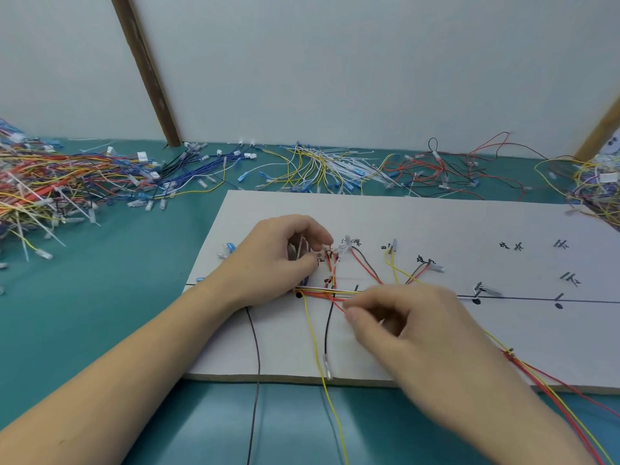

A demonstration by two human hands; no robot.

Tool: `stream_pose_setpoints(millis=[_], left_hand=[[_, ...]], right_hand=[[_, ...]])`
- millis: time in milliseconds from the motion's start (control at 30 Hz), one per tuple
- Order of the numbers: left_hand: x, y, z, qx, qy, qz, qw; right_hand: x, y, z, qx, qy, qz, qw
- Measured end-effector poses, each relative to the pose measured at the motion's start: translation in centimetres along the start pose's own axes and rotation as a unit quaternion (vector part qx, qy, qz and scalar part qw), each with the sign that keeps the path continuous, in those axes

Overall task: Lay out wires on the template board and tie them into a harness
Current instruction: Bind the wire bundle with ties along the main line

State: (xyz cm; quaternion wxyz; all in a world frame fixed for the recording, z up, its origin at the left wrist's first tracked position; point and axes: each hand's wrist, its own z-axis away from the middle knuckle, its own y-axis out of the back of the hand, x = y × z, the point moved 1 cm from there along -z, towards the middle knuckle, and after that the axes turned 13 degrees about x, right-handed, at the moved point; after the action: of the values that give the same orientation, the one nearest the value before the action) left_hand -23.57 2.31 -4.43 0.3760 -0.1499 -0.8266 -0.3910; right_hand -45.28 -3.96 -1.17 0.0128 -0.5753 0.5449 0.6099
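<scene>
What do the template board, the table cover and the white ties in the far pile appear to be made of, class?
Template board: probably painted wood or fibreboard; matt white face with pen marks, tan raw front edge.
Table cover: seemingly a smooth teal mat, vinyl or rubber; faint sheen.
White ties: likely plastic; thin, stiff, straight strips.

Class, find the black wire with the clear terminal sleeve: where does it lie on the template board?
The black wire runs from the wire bundle toward the template board near edge, between both hands, beside a yellow wire.

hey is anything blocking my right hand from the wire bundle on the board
Nothing visible does. The right hand is already at the wire bundle on the template board, fingertips on its red wires, while the left hand holds the bundle's left end.
</scene>
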Motion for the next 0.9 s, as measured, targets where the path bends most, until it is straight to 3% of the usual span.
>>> stream_pose_setpoints(millis=[200,433,567,900], left_hand=[[-0.1,0.0,0.0,0.058,-0.049,-0.056,0.996],[0.0,0.0,0.1,0.049,-0.05,-0.105,0.992],[-0.2,-0.1,-0.1,0.048,-0.038,-0.106,0.992],[-0.4,-0.5,-0.4,0.038,-0.023,-0.133,0.99]], right_hand=[[1.6,1.7,-6.9,0.064,0.037,0.041,0.996],[1.8,-2.3,-13.1,-0.073,0.152,0.227,0.959],[2.0,-2.8,-14.0,-0.115,0.144,0.188,0.965],[1.4,-3.7,-14.9,-0.125,0.123,0.119,0.977]])
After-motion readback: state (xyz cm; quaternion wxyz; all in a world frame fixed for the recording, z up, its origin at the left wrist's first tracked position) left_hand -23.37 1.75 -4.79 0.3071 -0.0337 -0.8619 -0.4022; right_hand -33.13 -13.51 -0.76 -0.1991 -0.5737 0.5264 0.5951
